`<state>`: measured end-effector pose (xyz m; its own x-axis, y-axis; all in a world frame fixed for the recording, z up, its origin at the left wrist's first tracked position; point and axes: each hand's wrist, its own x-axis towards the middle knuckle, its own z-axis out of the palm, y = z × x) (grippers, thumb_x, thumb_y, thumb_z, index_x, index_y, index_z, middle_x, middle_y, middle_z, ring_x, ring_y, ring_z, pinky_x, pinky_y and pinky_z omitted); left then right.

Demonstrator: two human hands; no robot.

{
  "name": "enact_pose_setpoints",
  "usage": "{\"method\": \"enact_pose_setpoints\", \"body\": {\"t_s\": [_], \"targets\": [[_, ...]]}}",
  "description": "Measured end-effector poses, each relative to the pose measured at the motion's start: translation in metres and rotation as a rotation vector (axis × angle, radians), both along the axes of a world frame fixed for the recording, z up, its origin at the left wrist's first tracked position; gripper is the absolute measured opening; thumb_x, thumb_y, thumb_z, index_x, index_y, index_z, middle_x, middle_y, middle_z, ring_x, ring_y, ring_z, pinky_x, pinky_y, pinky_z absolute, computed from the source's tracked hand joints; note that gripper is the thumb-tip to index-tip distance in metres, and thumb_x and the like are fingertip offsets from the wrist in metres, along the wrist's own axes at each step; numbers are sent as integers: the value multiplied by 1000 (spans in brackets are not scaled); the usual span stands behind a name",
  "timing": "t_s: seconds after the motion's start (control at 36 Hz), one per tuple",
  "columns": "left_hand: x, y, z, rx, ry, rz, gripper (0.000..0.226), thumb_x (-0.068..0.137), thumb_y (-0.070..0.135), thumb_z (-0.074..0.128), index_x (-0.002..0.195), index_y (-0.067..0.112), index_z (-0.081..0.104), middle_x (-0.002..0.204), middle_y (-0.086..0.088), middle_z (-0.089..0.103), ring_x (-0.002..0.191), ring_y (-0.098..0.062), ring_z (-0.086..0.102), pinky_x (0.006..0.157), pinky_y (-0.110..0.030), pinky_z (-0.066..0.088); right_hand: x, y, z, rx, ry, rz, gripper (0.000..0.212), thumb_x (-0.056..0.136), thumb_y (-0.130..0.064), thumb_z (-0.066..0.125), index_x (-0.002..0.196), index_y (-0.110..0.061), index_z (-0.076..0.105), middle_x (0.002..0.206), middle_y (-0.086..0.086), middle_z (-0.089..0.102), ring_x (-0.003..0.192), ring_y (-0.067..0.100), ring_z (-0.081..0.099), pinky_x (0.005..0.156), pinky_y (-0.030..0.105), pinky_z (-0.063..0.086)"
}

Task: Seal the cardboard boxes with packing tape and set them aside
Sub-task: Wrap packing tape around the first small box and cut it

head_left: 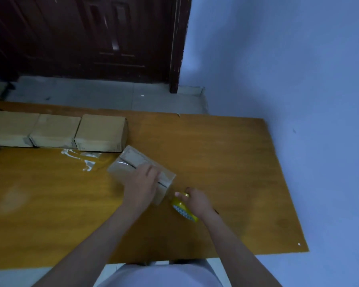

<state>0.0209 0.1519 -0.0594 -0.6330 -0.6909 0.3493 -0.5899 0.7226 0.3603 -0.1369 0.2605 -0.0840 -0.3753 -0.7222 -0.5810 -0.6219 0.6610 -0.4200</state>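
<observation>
While the left hand [142,181] lay flat with its fingers straight and pressed down on the top of the cardboard box [141,172], the box was seen near the middle of the orange table [226,162], turned at a slant so that its long axis ran from far-left to near-right. A dark seam between the two top flaps was visible along that same axis, showing on both sides of the pressing hand. Just beyond the near-right end of the box, the roll of packing tape [183,209] was gripped by the right hand [196,200], whose fingers were curled round it; whether a strip already joined roll and box could not be told from the blur. The roll was thus placed on the line of the seam, at its near end, and the right hand was judged the nearer one for any pull of tape along it, towards the far left. Three closed boxes [56,131] were set in a row at the far left of the table, touching one another, and a crumpled piece of clear film [85,160] lay between them and the held box.
</observation>
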Motion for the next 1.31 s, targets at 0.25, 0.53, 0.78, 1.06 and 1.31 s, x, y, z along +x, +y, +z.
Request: {"method": "enact_pose_setpoints", "body": {"t_s": [0.25,0.53,0.78,1.06,1.31], "targets": [[-32,67,-1,175,-343,265,61,78,62,61,101,6,62,106,-14,57,98,-34,54,73,-44,51,-29,14,-14,-141,-276,-364,48,101,-40,32,109,-3,63,114,18,62,111,33,55,92,35,39],[-47,79,-14,297,-377,359,100,66,82,47,124,1,49,125,-19,53,122,-36,42,102,-50,40,-58,39,-38,19,248,257,35,93,-32,54,119,-10,46,126,9,37,121,26,36,95,36,38],[-47,84,-10,389,-431,411,124,62,91,30,152,7,11,160,-7,10,146,-20,3,115,-33,-6,-90,28,-10,-279,-8,73,29,90,-22,62,114,-9,53,104,9,65,96,28,62,69,30,39],[-49,90,-6,405,-385,455,122,69,85,45,145,19,-23,152,5,-30,139,-10,-28,112,-31,-20,-97,7,34,-907,404,808,21,77,-4,71,87,-21,67,74,0,49,66,19,44,46,28,34],[-50,91,-8,408,-377,469,125,66,84,50,146,19,-19,156,3,-21,142,-11,-22,113,-31,-17,-83,-19,20,-950,617,896,14,78,-12,54,73,-19,65,76,2,52,73,19,39,57,27,27]]}}
